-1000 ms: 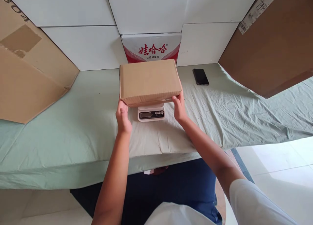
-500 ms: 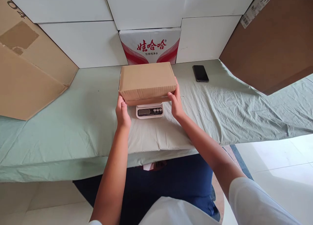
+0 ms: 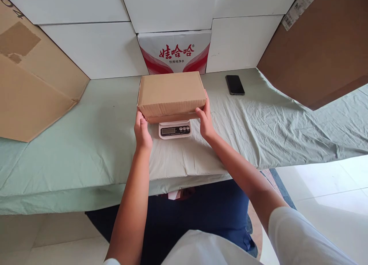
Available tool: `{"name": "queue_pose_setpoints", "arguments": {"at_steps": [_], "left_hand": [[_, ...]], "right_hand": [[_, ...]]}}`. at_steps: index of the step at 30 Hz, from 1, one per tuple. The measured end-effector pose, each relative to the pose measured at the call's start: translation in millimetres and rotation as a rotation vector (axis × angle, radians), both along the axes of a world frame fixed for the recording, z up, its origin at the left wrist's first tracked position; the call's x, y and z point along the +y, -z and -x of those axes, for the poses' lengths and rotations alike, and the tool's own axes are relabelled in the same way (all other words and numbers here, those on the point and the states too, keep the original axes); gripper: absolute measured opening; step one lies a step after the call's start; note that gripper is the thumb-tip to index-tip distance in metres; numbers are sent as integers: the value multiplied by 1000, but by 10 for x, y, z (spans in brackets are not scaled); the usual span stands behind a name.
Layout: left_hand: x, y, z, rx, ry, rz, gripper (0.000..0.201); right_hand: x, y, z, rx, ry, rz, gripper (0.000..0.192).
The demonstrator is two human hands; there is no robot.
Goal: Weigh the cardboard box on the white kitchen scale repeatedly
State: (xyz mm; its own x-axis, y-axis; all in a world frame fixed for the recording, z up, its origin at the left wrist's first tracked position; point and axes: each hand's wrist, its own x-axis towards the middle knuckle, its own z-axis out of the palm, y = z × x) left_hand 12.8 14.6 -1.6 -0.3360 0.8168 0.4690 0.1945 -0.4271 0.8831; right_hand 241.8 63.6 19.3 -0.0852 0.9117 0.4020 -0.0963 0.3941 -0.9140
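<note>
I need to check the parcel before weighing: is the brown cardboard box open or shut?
Shut. The cardboard box shows a flat, unbroken top with no raised flap, sitting level on the scale.

Green-sheeted table (image 3: 86, 142), white wall panels (image 3: 94, 50), pale floor (image 3: 330, 188)

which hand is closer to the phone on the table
Right. The right hand grips the cardboard box at its right end, on the phone side; the left hand holds the box's far left end.

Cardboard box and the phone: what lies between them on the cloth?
Only bare green cloth between the cardboard box and phone, in the head view.
</note>
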Motion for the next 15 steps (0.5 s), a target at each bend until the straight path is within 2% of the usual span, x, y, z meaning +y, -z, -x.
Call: {"name": "queue_pose_setpoints", "arguments": {"at_steps": [7, 15], "left_hand": [[35, 37, 32, -9, 28, -43, 77], [41, 34, 35, -30, 47, -53, 77]], "right_hand": [[-8, -30, 9, 20, -19, 5, 89], [5, 1, -6, -27, -20, -23, 85]]}}
